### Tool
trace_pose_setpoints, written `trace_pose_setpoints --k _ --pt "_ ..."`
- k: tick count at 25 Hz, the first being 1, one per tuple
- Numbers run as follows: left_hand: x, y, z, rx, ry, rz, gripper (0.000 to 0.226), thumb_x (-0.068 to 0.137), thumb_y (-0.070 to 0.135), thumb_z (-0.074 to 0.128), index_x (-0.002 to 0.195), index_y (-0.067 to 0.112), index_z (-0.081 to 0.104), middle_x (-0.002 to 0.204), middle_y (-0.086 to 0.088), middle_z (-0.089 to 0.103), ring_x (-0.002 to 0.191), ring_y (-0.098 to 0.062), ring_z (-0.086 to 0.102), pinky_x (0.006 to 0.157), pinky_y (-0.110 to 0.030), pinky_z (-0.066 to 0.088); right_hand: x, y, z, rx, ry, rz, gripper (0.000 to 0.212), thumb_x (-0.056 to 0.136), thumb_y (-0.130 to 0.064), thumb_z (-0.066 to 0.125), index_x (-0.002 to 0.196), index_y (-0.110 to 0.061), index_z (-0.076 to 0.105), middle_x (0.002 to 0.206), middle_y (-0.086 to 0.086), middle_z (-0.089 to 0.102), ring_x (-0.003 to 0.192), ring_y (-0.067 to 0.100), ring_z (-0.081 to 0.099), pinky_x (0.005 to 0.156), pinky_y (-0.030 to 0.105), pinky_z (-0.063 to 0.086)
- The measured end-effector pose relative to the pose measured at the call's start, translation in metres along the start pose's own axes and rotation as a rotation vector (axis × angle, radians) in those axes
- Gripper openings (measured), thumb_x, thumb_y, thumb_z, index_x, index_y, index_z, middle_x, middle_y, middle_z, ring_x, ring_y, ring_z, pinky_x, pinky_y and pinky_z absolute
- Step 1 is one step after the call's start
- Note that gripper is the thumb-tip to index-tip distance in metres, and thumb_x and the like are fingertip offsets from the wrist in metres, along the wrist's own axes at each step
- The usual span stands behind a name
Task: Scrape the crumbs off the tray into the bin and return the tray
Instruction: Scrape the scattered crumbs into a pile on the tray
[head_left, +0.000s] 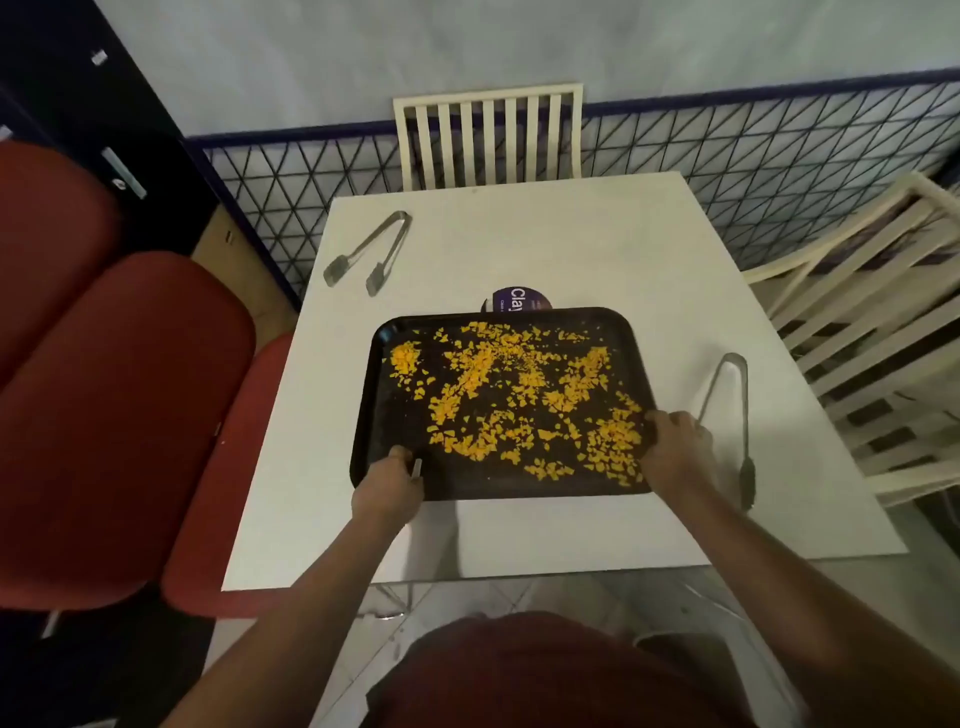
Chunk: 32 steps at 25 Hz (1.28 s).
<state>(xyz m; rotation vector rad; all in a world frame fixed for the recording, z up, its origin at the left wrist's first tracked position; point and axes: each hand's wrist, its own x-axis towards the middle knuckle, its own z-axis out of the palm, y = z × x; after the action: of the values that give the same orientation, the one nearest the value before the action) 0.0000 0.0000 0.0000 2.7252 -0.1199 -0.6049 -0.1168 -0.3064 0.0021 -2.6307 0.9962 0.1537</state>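
Both hands grip the tray (498, 483) at mid-frame: left hand (387, 488) on the lower-left corner, apparently also pinching a small scraper, right hand (675, 452) on the right edge. Any tilt while lifting could spill loose crumbs (519, 400) onto the table (571, 239); no bin shows.

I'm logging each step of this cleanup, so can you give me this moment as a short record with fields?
surface: white table
tray: black tray, flat on the table, near the front edge
crumbs: yellow crumbs scattered over most of the tray
left hand: grips the tray's near left corner
right hand: grips the tray's right edge
tongs: one pair at the far left, another right of the tray
behind tray: purple tub, partly hidden
bin: not in view
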Motion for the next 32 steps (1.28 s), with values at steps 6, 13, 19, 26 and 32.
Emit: trace_pose_setpoints --k 6,13,19,26,32 --pt "-0.002 0.0 0.004 -0.091 0.027 -0.074 0.03 0.091 0.015 0.051 0.12 0.011 0.052 0.108 -0.014 0.061 0.096 -0.031 0.06 0.071 -0.033 0.047 0.009 0.002 0.003 -0.026 -0.054 -0.054 0.05 0.086 -0.01 0.054 0.135 -0.012 0.043 0.129 0.018 0.047 0.121 0.037 0.04 0.104 0.047 0.034" --pt "-0.007 0.0 0.003 -0.131 0.032 -0.082 0.025 0.09 0.008 0.049 0.113 0.006 0.06 0.112 -0.019 0.06 0.098 -0.034 0.058 0.071 -0.031 0.044 0.017 -0.003 0.004 0.066 -0.044 0.006 0.053 0.086 -0.001 0.048 0.138 -0.005 0.036 0.132 0.022 0.042 0.125 0.038 0.035 0.105 0.047 0.033" --pt "-0.009 0.0 0.003 -0.161 0.093 -0.07 0.022 0.091 0.014 0.053 0.109 0.014 0.066 0.105 -0.013 0.065 0.092 -0.031 0.06 0.071 -0.032 0.047 0.039 -0.004 0.004 0.076 -0.047 0.053 0.038 0.09 -0.002 0.041 0.128 0.003 0.043 0.127 0.023 0.046 0.121 0.038 0.041 0.098 0.048 0.038" --pt "0.02 -0.003 -0.015 -0.324 0.261 -0.119 0.023 0.09 0.015 0.056 0.109 0.011 0.069 0.105 -0.011 0.068 0.087 -0.026 0.061 0.069 -0.023 0.042 0.071 -0.009 0.01 0.139 0.006 0.105 0.03 0.086 -0.003 0.049 0.113 0.01 0.054 0.109 0.029 0.056 0.102 0.043 0.053 0.088 0.047 0.048" --pt "0.067 0.004 -0.039 -0.339 0.272 -0.146 0.03 0.089 0.008 0.053 0.117 0.011 0.064 0.107 -0.011 0.067 0.088 -0.026 0.062 0.072 -0.025 0.046 0.08 -0.018 0.021 0.388 0.022 0.285 0.036 0.089 -0.01 0.035 0.117 0.002 0.055 0.113 0.025 0.057 0.099 0.041 0.056 0.085 0.046 0.048"
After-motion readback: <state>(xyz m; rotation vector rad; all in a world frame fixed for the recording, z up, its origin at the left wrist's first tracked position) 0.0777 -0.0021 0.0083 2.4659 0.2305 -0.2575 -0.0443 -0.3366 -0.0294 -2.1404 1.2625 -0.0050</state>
